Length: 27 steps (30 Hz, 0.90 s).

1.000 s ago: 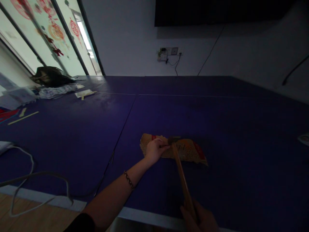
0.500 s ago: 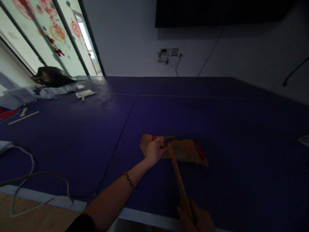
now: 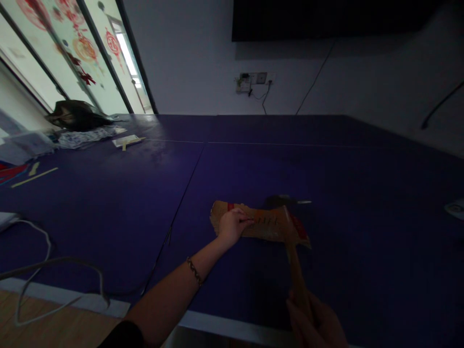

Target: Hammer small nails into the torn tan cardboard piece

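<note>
A brown piece with red patches (image 3: 266,233) lies on the dark blue table (image 3: 119,217); several small dark upright pins or nails stand in its middle. My left hand (image 3: 232,226) rests over its left part, thumb and fingers pinched on a small thin nail-like item. Wrapped round the lower end of a wooden handle, my right hand (image 3: 317,321) is near the front edge. The handle belongs to a hammer (image 3: 297,275), whose blurred head is raised over and beyond the brown piece's right part.
White cables (image 3: 47,241) loop at the left front edge. Farther back on the left are a dark bag (image 3: 78,115), plastic packets (image 3: 83,137) and a small white item with yellow strips (image 3: 125,140). A pale object (image 3: 455,209) lies far right.
The hammer head has moved up and to the right, away from my left fingers. My right hand has shifted right. My left hand stays almost still on the brown piece.
</note>
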### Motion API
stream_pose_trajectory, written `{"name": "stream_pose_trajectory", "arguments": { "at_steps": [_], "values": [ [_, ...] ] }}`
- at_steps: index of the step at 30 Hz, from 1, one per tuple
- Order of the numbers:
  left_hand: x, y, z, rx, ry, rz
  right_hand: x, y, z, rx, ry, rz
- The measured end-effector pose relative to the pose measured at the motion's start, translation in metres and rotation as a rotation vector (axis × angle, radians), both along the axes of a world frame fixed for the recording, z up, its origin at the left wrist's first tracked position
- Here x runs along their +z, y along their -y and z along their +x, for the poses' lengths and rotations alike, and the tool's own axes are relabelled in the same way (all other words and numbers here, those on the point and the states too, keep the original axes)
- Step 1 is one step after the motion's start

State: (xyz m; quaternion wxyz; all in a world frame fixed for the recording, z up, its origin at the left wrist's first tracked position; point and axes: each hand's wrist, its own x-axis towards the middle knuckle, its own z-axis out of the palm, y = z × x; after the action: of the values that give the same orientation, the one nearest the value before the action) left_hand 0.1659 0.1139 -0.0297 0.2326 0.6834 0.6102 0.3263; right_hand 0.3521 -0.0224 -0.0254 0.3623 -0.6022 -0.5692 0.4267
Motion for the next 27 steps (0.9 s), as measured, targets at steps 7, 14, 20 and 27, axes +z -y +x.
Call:
{"name": "stream_pose_trajectory", "arguments": {
  "at_steps": [7, 14, 20, 27],
  "values": [
    [-0.004, 0.001, -0.001, 0.017, -0.036, 0.036, -0.010, -0.016, 0.020, -0.163, -0.227, -0.085],
    [-0.005, 0.008, 0.002, 0.030, -0.144, 0.063, -0.020, -0.020, 0.029, -0.162, -0.416, -0.205],
    [0.024, 0.019, -0.009, -0.041, -0.382, 0.016, -0.014, -0.023, 0.025, -0.119, -0.373, -0.191],
    [0.060, 0.067, -0.078, 0.270, -0.399, -0.076, -0.008, -0.022, 0.020, -0.069, -0.272, -0.141]
  ]
}}
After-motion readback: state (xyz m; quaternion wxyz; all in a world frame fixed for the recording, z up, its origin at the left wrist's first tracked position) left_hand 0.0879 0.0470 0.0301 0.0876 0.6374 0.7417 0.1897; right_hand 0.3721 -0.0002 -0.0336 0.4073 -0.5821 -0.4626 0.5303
